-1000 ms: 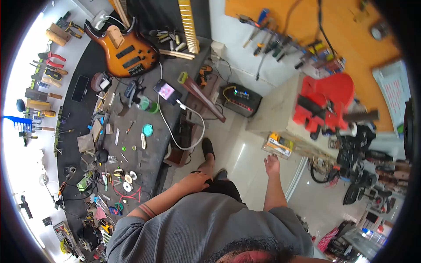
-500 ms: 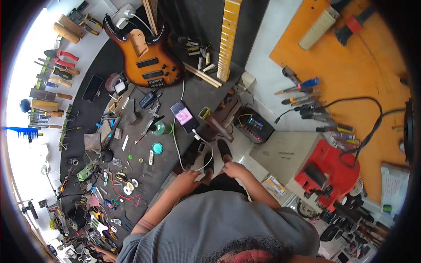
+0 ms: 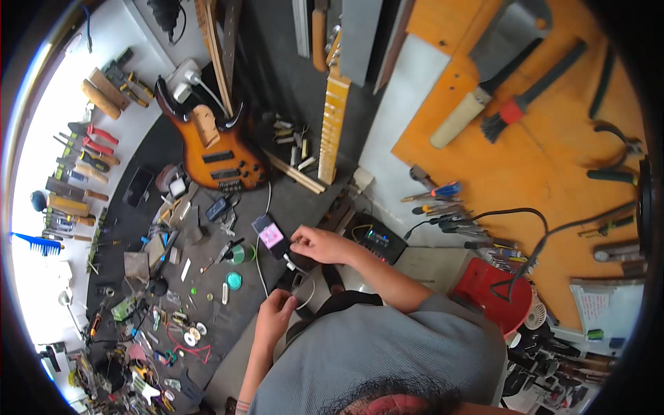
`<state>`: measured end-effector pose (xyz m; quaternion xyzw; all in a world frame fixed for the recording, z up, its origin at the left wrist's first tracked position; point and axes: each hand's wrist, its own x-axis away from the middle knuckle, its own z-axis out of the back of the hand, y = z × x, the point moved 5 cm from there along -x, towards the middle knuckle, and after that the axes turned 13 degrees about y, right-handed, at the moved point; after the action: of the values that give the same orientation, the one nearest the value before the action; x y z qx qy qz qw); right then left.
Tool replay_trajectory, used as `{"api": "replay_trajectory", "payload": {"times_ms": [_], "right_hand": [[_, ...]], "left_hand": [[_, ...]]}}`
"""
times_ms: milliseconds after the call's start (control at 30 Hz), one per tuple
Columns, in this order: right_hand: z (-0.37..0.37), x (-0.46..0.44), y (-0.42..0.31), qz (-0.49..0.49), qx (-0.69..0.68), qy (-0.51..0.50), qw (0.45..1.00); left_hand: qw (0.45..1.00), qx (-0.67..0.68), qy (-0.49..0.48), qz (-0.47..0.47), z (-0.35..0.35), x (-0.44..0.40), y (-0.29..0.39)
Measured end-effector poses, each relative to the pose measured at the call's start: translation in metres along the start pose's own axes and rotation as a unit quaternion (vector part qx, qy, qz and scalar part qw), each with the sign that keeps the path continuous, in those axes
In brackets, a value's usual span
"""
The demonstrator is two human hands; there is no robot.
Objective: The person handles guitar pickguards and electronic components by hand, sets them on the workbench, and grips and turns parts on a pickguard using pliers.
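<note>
Head view: your right hand (image 3: 321, 245) is hovering at three o'clock of the phone (image 3: 272, 236), fingers bunched just beside it, and I cannot tell whether they are touching or pinching it. The phone is lying on the dark workbench (image 3: 238, 304), a sunburst guitar body (image 3: 221, 159) resting at eleven o'clock. At six o'clock your left hand (image 3: 276, 315) is curling loosely near the white cable (image 3: 290, 263), its grip unclear.
</note>
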<state>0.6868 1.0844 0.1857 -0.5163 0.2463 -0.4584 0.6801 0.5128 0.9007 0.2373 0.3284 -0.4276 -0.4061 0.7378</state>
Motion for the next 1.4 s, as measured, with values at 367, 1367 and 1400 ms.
{"api": "replay_trajectory", "payload": {"times_ms": [367, 1367, 1400], "right_hand": [[0.006, 0.034, -0.108, 0.048, -0.153, -0.111, 0.981], [-0.151, 0.302, -0.122, 0.037, -0.194, 0.078, 0.977], [-0.155, 0.307, -0.123, 0.035, -0.192, 0.080, 0.977]], "left_hand": [[0.951, 0.286, -0.101, 0.057, 0.019, 0.021, 0.041], [0.981, 0.103, -0.143, -0.077, 0.119, 0.221, -0.041], [0.980, 0.108, -0.148, -0.076, 0.118, 0.221, -0.046]]}}
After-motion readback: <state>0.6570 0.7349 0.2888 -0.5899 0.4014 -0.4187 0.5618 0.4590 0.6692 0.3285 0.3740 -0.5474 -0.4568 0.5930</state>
